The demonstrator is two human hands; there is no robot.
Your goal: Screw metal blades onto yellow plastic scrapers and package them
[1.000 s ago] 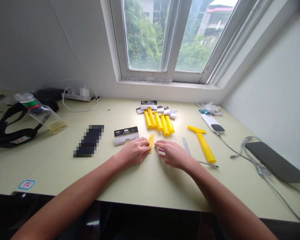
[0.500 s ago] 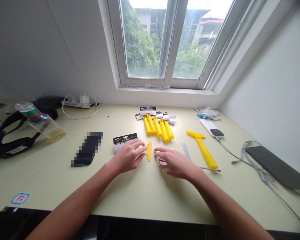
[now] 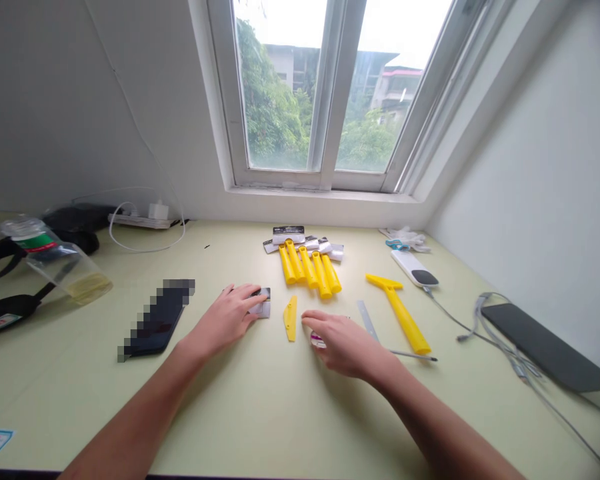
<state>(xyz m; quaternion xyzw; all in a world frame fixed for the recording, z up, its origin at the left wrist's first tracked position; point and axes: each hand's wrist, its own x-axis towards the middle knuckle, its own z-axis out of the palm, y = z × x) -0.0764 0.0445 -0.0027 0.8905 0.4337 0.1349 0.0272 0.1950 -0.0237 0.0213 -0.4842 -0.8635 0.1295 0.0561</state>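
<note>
My left hand point(image 3: 230, 310) lies flat with stretched fingers over a black-and-white packaging card point(image 3: 263, 305), covering much of it. To its right, a small yellow plastic plate point(image 3: 291, 320) with a straight edge and a curved edge rests on the table, untouched. My right hand point(image 3: 337, 339) hovers or rests just right of that plate, fingers loosely extended. Under it shows part of a small round thing point(image 3: 318, 341), white and purple. A thin metal rod point(image 3: 415, 355) sticks out beyond my right wrist. A flat metal blade point(image 3: 367, 320) and a yellow T-shaped scraper handle point(image 3: 405, 317) lie farther right.
Several yellow handles point(image 3: 307, 267) with packaging cards lie at the back. A phone point(image 3: 157, 317), tilted bottle point(image 3: 70, 270) and black strap are on the left. A white power bank point(image 3: 414, 268), cables and a dark flat slab point(image 3: 550, 347) occupy the right.
My left hand has moved left from beside the yellow plate onto the packaging card, which now lies mostly beneath it. My right hand stays about where it was. The view has tilted up slightly.
</note>
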